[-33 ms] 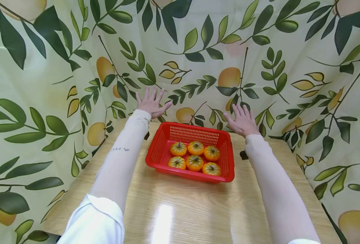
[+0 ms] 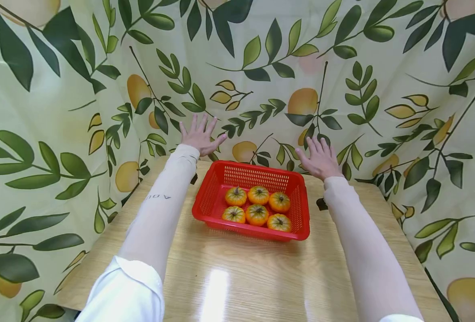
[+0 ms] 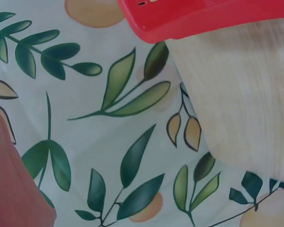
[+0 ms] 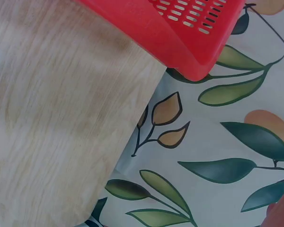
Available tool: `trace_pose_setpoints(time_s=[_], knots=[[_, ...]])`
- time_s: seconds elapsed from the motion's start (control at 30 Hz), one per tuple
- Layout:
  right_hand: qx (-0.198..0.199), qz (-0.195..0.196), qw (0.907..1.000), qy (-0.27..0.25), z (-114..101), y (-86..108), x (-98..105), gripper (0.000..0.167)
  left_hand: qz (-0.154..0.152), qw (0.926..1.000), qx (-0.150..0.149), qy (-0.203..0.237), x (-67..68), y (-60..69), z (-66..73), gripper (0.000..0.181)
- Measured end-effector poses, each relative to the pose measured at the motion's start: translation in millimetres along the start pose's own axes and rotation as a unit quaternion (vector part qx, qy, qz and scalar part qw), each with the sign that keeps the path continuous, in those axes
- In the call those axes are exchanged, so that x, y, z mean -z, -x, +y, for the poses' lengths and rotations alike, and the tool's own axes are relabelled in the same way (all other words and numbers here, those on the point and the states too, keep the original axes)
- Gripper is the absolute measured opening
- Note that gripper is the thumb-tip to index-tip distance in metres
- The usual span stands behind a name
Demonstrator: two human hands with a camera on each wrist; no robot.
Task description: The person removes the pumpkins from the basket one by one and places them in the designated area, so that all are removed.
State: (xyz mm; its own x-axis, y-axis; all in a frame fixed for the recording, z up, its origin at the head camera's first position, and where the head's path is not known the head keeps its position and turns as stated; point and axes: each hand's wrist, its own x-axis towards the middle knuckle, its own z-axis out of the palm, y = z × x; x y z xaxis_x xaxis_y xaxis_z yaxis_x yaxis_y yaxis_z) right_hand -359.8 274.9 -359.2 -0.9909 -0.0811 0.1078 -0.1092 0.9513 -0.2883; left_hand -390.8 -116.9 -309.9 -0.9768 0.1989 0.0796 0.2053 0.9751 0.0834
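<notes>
Pumpkins in red basket on wooden table, left hand and right hand spread wide near basket's far corners

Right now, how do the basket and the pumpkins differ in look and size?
The basket is red; the pumpkins are orange with paler tops.
The basket is roughly rectangular, with slotted walls; the pumpkins are round and ribbed.
The basket is far larger than each pumpkin and contains all six.
Shared: neither the basket nor any pumpkin is held.

Lettering on the left sleeve isn't clearly legible.
</notes>
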Motion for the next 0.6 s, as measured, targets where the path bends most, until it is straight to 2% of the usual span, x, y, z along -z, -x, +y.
trace_pose_setpoints(time_s=[0.03,0.1,0.17,0.2,0.23,0.27,0.33,0.4,0.43,0.53,0.57,0.6], knots=[[0.0,-0.001,1.0,-0.001,0,-2.3,0,0.09,-0.002,1.0,0.0,-0.001,0.2,-1.2,-0.7,0.08],[0.0,-0.002,1.0,-0.007,-2,-5.9,0,0.091,-0.007,0.9996,0.0,0.027,0.8,-2.9,-2.1,0.08],[0.004,-0.004,0.9998,-0.02,-5,-10.4,0,0.091,-0.011,0.9961,-0.005,0.087,1.8,-3.3,-4.7,0.079],[0.007,-0.007,0.9996,-0.027,-7,-12.0,0,0.091,-0.014,0.991,-0.009,0.133,1.7,-2.8,-6.9,0.078],[0.009,-0.01,0.9992,-0.038,-10,-13.1,0,0.09,-0.017,0.9824,-0.012,0.186,1.0,-1.3,-9.3,0.078],[0.012,-0.015,0.9986,-0.049,-13,-13.3,0,0.09,-0.017,0.9703,-0.014,0.241,-0.3,1.1,-12.5,0.076],[0.023,-0.027,0.9969,-0.071,-20,-13.0,0,0.085,-0.01,0.9425,-0.013,0.334,-5.7,7.8,-20.4,0.07],[0.037,-0.04,0.9946,-0.088,-27,-11.4,0,0.081,0.001,0.9136,-0.007,0.407,-12.5,17.8,-29.1,0.062],[0.045,-0.047,0.9936,-0.092,-31,-9.7,-2,0.079,0.009,0.9018,-0.002,0.432,-16.7,23.9,-33.5,0.059],[0.077,-0.065,0.99,-0.099,-40,-5.3,-8,0.073,0.02,0.8739,-0.001,0.486,-33.3,43.7,-46.9,0.051],[0.089,-0.076,0.9877,-0.104,-44,-3.3,-11,0.072,0.015,0.8661,0.001,0.5,-40.1,51.8,-51.1,0.049],[0.1,-0.088,0.9853,-0.106,-47,-1.6,-14,0.07,0.009,0.8618,0.003,0.507,-47.6,59.9,-55.1,0.048]])
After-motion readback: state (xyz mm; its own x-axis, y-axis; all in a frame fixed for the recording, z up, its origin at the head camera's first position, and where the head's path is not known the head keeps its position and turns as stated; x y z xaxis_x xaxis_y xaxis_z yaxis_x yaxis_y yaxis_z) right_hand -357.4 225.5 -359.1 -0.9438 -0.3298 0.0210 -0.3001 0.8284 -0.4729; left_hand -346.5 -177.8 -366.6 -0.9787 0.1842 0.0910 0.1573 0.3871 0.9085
